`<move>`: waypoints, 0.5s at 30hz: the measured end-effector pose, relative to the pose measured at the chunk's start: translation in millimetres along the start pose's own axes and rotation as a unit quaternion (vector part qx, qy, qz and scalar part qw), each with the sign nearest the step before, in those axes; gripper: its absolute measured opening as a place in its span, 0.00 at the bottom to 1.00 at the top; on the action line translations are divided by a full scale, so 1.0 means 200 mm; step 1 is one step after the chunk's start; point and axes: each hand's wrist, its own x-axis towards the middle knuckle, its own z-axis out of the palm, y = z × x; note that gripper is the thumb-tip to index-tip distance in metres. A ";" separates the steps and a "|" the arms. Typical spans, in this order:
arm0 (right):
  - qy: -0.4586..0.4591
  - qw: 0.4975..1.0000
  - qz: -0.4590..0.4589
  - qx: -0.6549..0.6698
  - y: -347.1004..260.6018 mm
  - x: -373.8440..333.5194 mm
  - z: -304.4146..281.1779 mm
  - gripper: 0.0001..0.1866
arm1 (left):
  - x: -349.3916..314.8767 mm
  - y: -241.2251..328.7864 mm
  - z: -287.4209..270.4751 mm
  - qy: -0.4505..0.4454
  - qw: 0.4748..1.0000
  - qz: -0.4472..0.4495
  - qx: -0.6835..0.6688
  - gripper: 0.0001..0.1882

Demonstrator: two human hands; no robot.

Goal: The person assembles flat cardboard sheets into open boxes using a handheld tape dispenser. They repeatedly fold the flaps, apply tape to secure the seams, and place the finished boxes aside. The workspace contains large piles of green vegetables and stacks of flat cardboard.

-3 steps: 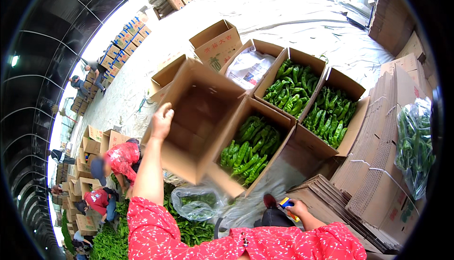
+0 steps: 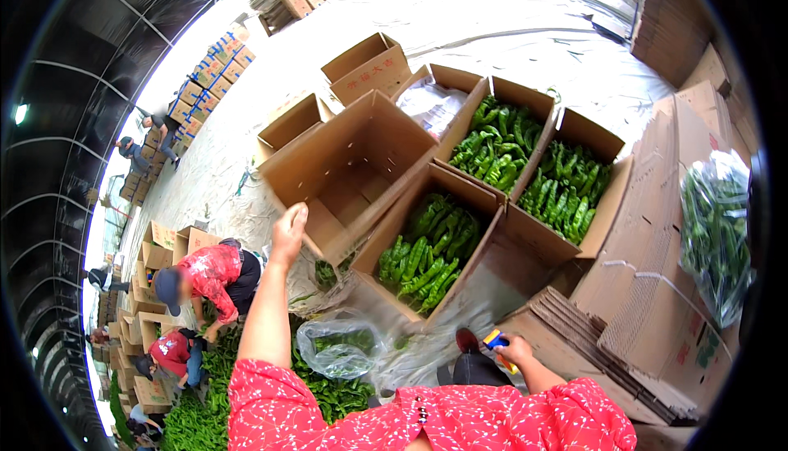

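Note:
My left hand [image 2: 289, 234] grips the near wall edge of an empty cardboard box [image 2: 349, 160]. The box is tilted, its open top facing me, and it looks slightly blurred. Right beside it stands an open carton [image 2: 484, 256] partly filled with long green peppers [image 2: 427, 264]. Low on the right, my right hand [image 2: 515, 351] is closed around a small yellow-and-blue tool [image 2: 496, 340]; its exact kind I cannot make out.
Two more pepper-filled cartons [image 2: 546, 198] and one holding a white plastic sheet [image 2: 431, 106] stand beyond. Flattened cardboard [image 2: 632, 262] is stacked at right, with bagged peppers [image 2: 716, 238] on it. Loose peppers [image 2: 197, 406] and two bending people [image 2: 215, 279] are at left.
The empty box has swung away from me, uncovering more of the pepper carton's left side. My left hand has come slightly nearer. My right hand still holds the tool.

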 end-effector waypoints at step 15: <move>0.178 0.978 0.107 0.034 0.94 -1.31 0.31 0.28 | -2.03 0.40 1.21 -0.376 0.850 -0.157 -0.334 0.20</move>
